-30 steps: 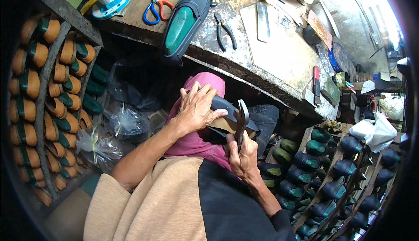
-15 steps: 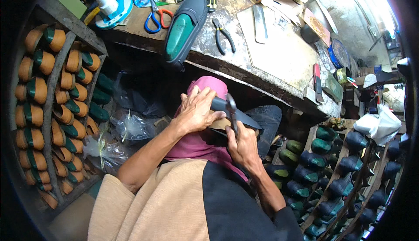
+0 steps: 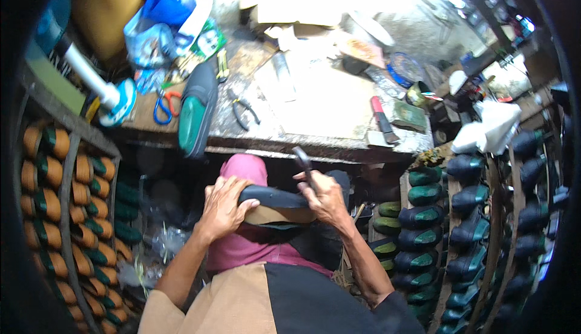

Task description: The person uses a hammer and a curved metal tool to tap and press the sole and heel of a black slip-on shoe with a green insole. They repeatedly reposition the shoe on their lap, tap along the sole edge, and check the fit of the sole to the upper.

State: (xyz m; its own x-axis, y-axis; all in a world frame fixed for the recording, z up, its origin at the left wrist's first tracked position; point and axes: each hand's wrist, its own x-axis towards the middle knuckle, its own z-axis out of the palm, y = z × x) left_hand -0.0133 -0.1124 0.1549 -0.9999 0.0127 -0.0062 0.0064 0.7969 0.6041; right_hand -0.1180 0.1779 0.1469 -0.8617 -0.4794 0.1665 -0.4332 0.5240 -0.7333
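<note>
Across my lap lies a dark shoe (image 3: 275, 197) with a tan band (image 3: 272, 215) along its near side. My left hand (image 3: 226, 206) grips its left end, thumb on the near side and fingers over the top. At the other end, my right hand (image 3: 324, 197) is closed around a dark metal hand tool (image 3: 302, 161). The tool points up and away from me; blur hides its exact kind. Beyond my knees, another dark shoe on a green last (image 3: 192, 122) rests at the bench's front edge.
On the bench (image 3: 242, 137) lie scissors (image 3: 163, 107), pliers (image 3: 243, 110), a flat blade (image 3: 282, 77) and a red-handled knife (image 3: 384, 119). A rack of tan shoes (image 3: 71, 152) stands at left; dark shoes (image 3: 420, 218) fill racks at right.
The view has tilted up and turned, showing more of the bench's far side. The shoe in my lap now lies more level, and the right hand's tool has lifted off it.
</note>
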